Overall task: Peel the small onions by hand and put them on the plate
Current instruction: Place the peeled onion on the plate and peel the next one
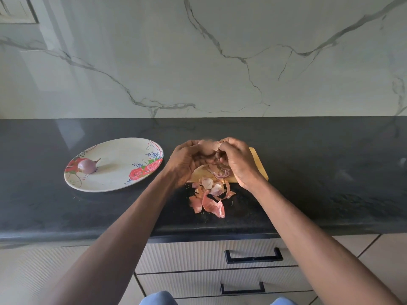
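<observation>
A small brownish onion (207, 147) is held between both hands above the wooden board (257, 164). My left hand (186, 160) cups it from the left with curled fingers. My right hand (234, 159) pinches its papery skin at the top right. The onion is blurred and mostly hidden by the fingers. One peeled purple onion (87, 165) lies on the left part of the floral plate (123, 155). Loose pink and brown peels (209, 194) lie on the board's front edge and on the counter in front of it.
The black stone counter (319, 172) runs the full width, with a marble wall behind. The plate sits left of the board. Below the counter edge are drawers with black handles (253, 256).
</observation>
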